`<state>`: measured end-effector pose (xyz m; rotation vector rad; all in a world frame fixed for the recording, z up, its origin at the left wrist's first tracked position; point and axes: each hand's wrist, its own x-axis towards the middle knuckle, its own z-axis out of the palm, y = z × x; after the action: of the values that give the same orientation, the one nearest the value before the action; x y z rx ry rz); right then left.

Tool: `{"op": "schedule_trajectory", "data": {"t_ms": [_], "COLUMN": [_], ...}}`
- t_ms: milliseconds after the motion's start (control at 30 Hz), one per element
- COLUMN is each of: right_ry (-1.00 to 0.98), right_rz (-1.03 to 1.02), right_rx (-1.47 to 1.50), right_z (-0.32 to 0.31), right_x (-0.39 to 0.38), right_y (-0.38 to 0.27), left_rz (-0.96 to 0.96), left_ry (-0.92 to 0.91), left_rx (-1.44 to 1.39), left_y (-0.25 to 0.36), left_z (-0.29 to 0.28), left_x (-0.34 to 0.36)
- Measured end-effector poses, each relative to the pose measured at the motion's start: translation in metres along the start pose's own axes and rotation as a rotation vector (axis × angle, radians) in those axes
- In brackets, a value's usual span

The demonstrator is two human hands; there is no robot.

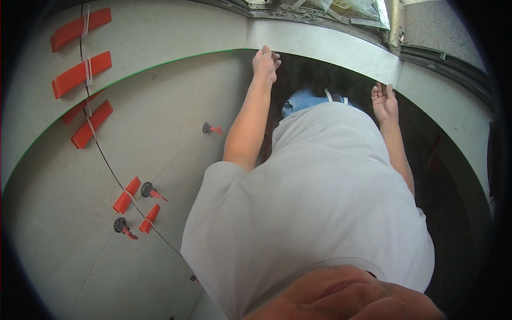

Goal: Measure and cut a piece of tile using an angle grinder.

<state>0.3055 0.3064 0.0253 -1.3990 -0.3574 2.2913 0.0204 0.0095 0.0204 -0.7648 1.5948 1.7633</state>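
A pale grey tile (314, 38) lies along the sill ahead, its front edge toward me. My left hand (265, 65) touches that edge near the tile's left end, one fingertip over the top and the other fingers loosely bent. At the tile's right end, near a joint, my right hand (385, 103) rests its stretched fingertips against the edge. Both palms partly face up, and neither hand is closed around anything. What the fingers touch beneath the edge is hidden.
Red tile-levelling wedges (88, 72) in clear clips line a joint at left. Black tile levellers with red handles (148, 190) sit along thinner joints on the grey tiled wall (176, 101). Beyond the sill are a dark window track (448, 63), a pole (395, 26) and debris (341, 9).
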Motion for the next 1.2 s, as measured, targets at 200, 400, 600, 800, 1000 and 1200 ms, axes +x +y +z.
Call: {"op": "schedule_trajectory", "data": {"t_ms": [200,400,600,800,1000,1200], "right_ry": [-0.007,0.018,0.041,0.075,0.071,0.086], "right_rz": [-0.013,-0.035,-0.029,-0.058,-0.057,-0.043], "right_rx": [0.002,-0.003,-0.007,-0.045,0.041,0.009], "right_z": [0.002,0.003,0.008,0.017,0.023,0.022], "right_x": [0.0,-0.002,-0.002,-0.013,-0.018,-0.012], "right_y": [0.0,0.001,0.004,0.003,0.003,0.004], "left_rz": [0.003,-0.001,0.002,-0.017,-0.01,-0.007], "left_ry": [-0.003,0.011,0.045,0.042,0.018,0.034], "left_rx": [0.002,0.007,0.013,0.007,0.0,0.006], "left_y": [-0.003,-0.003,-0.004,-0.001,-0.003,-0.003], "left_z": [-0.003,0.001,-0.003,0.001,0.002,0.001], "left_x": [0.003,0.004,0.006,0.006,0.005,0.004]}}
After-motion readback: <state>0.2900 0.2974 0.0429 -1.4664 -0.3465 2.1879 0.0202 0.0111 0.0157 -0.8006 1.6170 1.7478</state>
